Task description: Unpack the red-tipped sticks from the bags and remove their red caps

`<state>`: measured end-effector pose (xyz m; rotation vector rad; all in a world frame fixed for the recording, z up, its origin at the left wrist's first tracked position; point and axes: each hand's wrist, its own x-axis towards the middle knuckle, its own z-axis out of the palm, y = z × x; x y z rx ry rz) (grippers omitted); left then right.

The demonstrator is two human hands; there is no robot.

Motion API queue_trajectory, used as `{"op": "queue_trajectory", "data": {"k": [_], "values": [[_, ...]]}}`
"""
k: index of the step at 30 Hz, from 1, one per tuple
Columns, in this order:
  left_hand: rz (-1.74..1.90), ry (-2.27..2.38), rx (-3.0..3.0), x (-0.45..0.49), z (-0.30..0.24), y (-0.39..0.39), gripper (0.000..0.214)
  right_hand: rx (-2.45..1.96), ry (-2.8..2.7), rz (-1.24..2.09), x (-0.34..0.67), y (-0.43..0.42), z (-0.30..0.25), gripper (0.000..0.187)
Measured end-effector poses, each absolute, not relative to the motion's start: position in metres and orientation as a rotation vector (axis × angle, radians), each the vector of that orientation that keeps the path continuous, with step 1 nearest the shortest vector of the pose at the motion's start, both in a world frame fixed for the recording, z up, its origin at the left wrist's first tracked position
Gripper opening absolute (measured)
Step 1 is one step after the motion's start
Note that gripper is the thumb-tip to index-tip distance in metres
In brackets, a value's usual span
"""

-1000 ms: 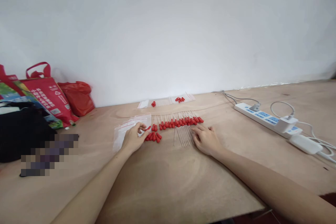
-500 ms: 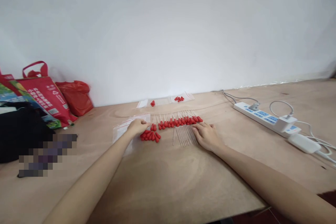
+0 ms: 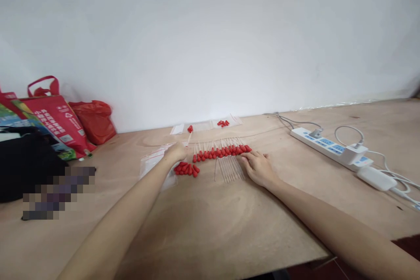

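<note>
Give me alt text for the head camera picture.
At a plywood table, the left hand pinches a thin clear tube beside a row of red-capped droppers, while the right hand lies flat on loose tubes. A white power strip sits to the right, red bags to the left.

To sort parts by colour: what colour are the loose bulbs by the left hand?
Red; the loose bulbs show best in the head view.
</note>
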<state>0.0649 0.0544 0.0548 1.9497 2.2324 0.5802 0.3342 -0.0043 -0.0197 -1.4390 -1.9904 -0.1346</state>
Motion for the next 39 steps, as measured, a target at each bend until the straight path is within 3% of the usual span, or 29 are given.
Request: {"op": "queue_trajectory", "data": {"k": [4, 9, 13, 19, 39], "values": [[0.669, 2.197, 2.158, 0.076, 0.061, 0.019, 0.013, -1.283, -1.889, -0.157, 0.334, -0.006, -0.018, 0.029], [0.935, 1.503, 2.733, 0.094, 0.023, -0.028, 0.006, -1.065, -1.917, -0.303, 0.331, -0.017, -0.01, 0.044], [1.124, 1.283, 2.866, 0.102, -0.006, -0.041, 0.014, -0.919, -2.153, -0.342, 0.325, -0.024, -0.006, 0.033], [1.17, 1.21, 2.859, 0.103, -0.006, -0.042, 0.012, -0.793, -2.242, -0.318, 0.315, -0.024, -0.011, 0.019], [1.142, 1.041, 2.915, 0.103, -0.002, -0.055, 0.022, -0.576, -2.229, -0.314, 0.314, -0.033, -0.014, 0.018]]}}
